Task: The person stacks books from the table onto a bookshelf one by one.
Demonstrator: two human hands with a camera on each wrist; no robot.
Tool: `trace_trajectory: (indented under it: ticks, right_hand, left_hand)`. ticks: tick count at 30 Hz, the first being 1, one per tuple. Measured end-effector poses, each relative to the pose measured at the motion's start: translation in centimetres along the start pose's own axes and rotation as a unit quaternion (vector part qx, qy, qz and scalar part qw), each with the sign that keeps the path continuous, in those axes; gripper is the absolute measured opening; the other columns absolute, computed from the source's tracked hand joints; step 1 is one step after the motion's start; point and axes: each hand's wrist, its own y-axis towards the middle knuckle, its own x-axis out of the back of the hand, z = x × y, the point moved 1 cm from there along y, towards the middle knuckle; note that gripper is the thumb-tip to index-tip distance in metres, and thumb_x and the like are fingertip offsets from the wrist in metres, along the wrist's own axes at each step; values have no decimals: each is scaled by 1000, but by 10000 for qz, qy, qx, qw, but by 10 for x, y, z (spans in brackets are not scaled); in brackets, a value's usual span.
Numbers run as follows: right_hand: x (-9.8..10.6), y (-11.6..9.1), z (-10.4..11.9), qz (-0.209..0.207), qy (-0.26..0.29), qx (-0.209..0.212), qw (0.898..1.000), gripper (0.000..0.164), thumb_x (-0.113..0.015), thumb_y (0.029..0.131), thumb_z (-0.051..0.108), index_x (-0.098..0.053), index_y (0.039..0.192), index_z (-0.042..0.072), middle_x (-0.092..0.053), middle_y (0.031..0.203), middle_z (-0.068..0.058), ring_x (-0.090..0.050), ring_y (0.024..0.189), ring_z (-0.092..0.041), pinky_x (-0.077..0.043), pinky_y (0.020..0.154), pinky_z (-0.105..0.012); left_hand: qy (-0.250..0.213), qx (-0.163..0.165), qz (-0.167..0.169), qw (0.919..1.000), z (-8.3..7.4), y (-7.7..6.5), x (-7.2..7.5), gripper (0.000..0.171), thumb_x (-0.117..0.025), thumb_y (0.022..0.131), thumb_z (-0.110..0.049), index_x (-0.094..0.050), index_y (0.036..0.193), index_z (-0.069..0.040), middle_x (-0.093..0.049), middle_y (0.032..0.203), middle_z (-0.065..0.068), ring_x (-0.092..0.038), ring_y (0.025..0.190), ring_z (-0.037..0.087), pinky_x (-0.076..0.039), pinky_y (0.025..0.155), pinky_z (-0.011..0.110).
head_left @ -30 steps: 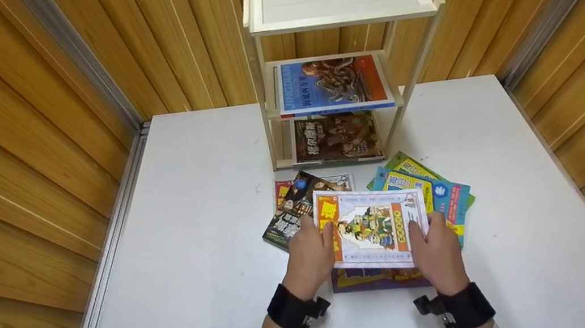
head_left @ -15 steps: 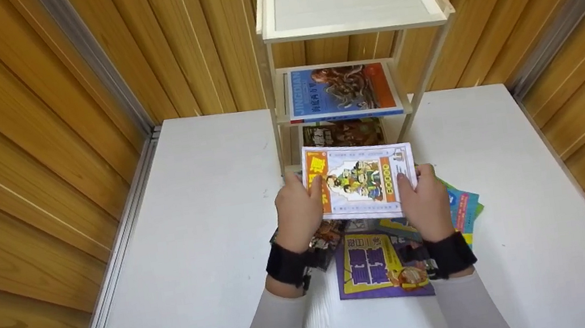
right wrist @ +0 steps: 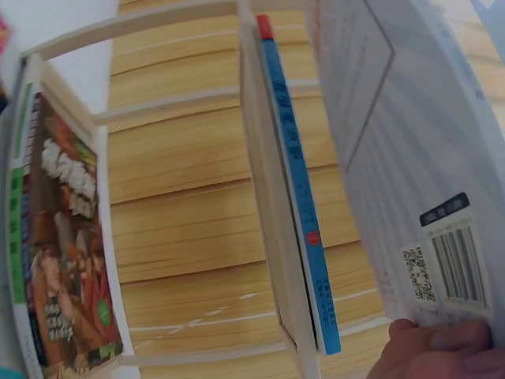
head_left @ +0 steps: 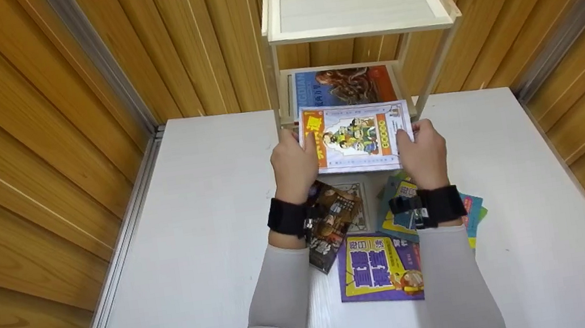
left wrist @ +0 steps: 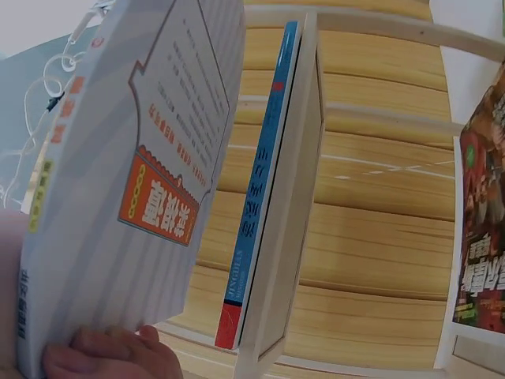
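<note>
A white book (head_left: 352,141) with an orange strip and cartoon figures is held up by its two short sides. My left hand (head_left: 294,165) grips its left edge, thumb on the cover; my right hand (head_left: 424,154) grips the right edge the same way. Both wrist views show fingers curled under the book's back cover. The book is in front of the middle shelf of a pale wooden rack (head_left: 360,34). On that shelf lies a blue book (head_left: 341,85) with an octopus cover, partly hidden. In the right wrist view, a brown-covered book (right wrist: 71,245) lies on the lower shelf.
Below my arms on the white table (head_left: 195,246) lie a dark book (head_left: 330,227), a purple and yellow book (head_left: 379,269) and overlapping blue and green books (head_left: 471,213). Wood-panelled walls (head_left: 217,37) stand behind and on both sides.
Both hands have carried the white book forward and up, from over the loose books to the front of the rack's middle shelf. The head view has shifted slightly.
</note>
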Motion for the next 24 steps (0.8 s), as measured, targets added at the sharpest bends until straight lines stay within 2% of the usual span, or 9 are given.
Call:
trace_trajectory:
  ticks: [4, 9, 13, 19, 24]
  right_hand:
    - [-5, 17, 9, 85, 74, -146, 9998, 49, -49, 110, 30, -61, 138, -8, -70, 123, -25, -63, 103, -31, -46, 77, -31]
    - [-10, 37, 15, -37, 76, -124, 9999, 45, -48, 108, 26, -63, 132, -9, -68, 119, -26, -60, 101, -33, -45, 76, -34]
    - [-15, 48, 17, -216, 191, -135, 9995, 43, -49, 109, 25, -64, 130, -9, -69, 119, -25, -61, 103, -33, -45, 79, -34]
    - [-24, 57, 16, -388, 207, -246, 9987, 43, -52, 110, 26, -64, 132, -9, -72, 127, -30, -66, 114, -39, -50, 90, -43]
    - [-30, 60, 13, -630, 128, -166, 9978, 42, -54, 108, 24, -64, 131, -10, -72, 127, -32, -66, 118, -44, -51, 100, -53]
  left_hand:
    - [-109, 123, -121, 9998, -1, 17, 0, 22, -60, 110, -23, -64, 111, -1, -76, 93, 20, -74, 86, 37, -58, 80, 50]
    - [-86, 182, -137, 9997, -4, 35, -2, 19, -58, 110, -21, -61, 104, -3, -69, 87, 16, -67, 81, 34, -55, 77, 48]
    - [-8, 149, -285, 9995, -8, 47, -4, 22, -60, 109, -23, -62, 102, -3, -70, 86, 17, -70, 81, 35, -56, 77, 49]
    - [22, 56, -621, 9981, -12, 60, -6, 24, -65, 106, -24, -68, 102, -1, -77, 91, 21, -77, 88, 40, -60, 81, 51]
    - [96, -16, -695, 9975, -13, 63, -11, 26, -66, 107, -24, -70, 96, -1, -76, 89, 21, -77, 88, 41, -60, 82, 51]
